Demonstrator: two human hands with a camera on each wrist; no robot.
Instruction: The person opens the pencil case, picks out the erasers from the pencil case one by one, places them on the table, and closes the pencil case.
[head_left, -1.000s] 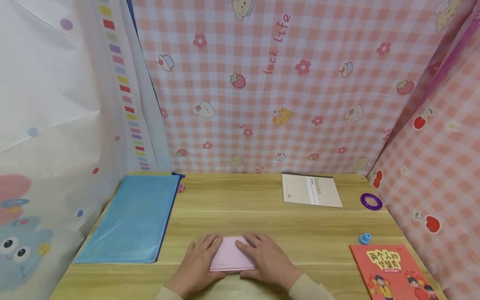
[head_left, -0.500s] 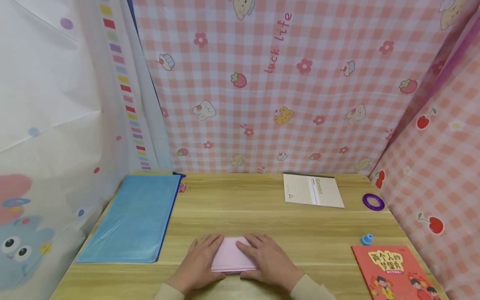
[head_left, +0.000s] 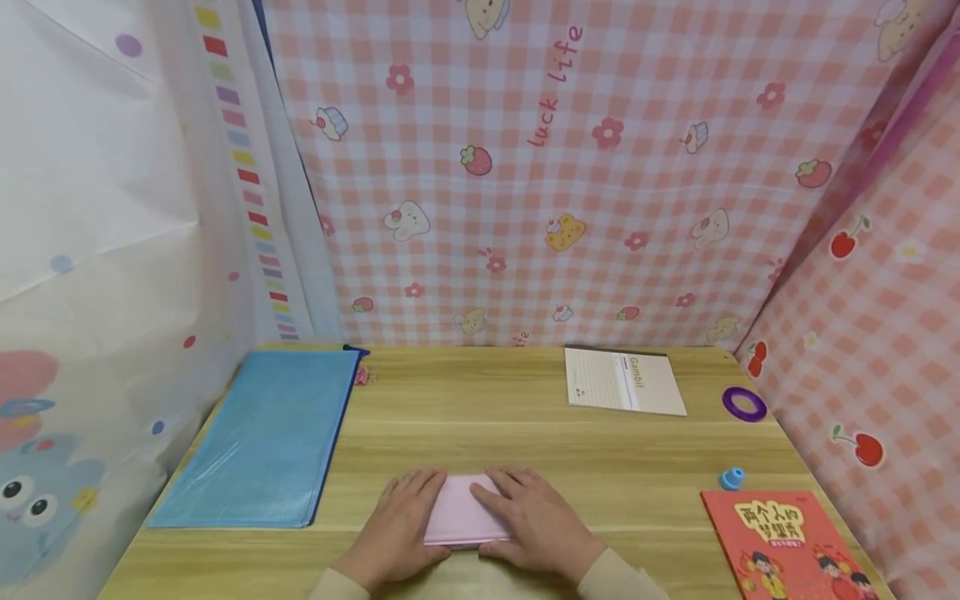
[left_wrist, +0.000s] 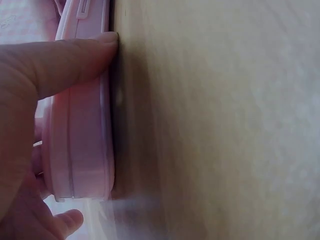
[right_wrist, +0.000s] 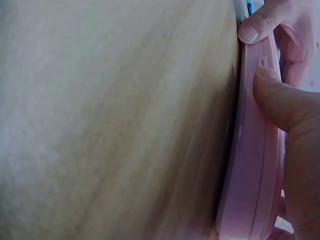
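A flat pink case [head_left: 467,510] lies on the wooden table near its front edge. In the left wrist view the side of the case [left_wrist: 82,135] shows a seam along its length and a small slotted tab, perhaps a zip pull. My left hand [head_left: 401,521] holds the left end, thumb against the near side and fingers over the top. At the right end my right hand [head_left: 536,521] grips it the same way, its thumb [right_wrist: 280,97] just beside the tab in the right wrist view. The case's far edge is partly hidden by the fingers.
A blue zip folder [head_left: 258,437] lies at the left, a pink clip [head_left: 363,377] beside it. A Gambit notebook [head_left: 625,381] and a purple ring [head_left: 744,404] are at the back right. Nearer are a small blue cone-shaped piece [head_left: 732,477] and a red book [head_left: 783,537].
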